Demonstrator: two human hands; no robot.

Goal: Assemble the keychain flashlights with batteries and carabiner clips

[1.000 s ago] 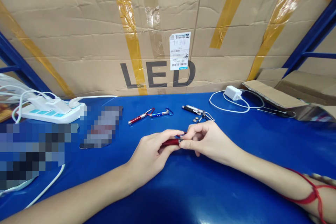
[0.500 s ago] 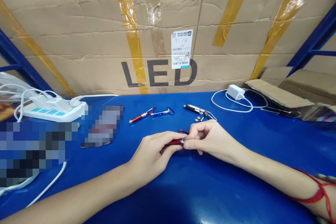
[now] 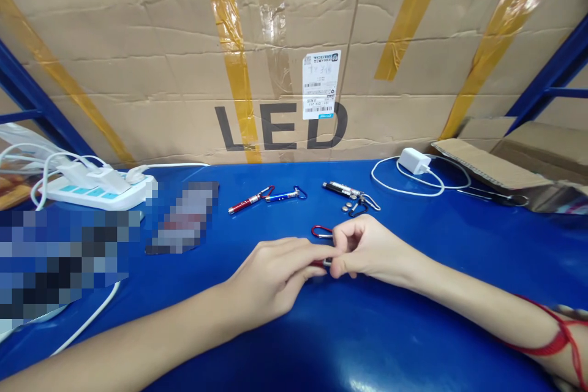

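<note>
My left hand [image 3: 280, 275] is closed round a small red metal pen light [image 3: 318, 263], most of which its fingers hide. At the light's silver end, my right hand [image 3: 358, 251] pinches with thumb and forefinger. A red carabiner [image 3: 321, 231] shows just behind the right fingertips. Farther back on the blue table [image 3: 285, 355] lie another red pen light [image 3: 244, 204], a blue one [image 3: 282, 197] and a black one [image 3: 339, 188], each with a clip. Small silver button cells [image 3: 345, 207] rest beside the black light.
At the left are a white power strip [image 3: 101, 195] with cables and two blurred flat objects. A white charger [image 3: 414, 161] with a looped cable, scissors [image 3: 508, 197] and an open carton [image 3: 491, 165] are at the right. A large cardboard box [image 3: 174, 73] stands behind.
Both hands have moved slightly lower, the left fingers now covering more of the red light. More of the red carabiner shows behind the right hand.
</note>
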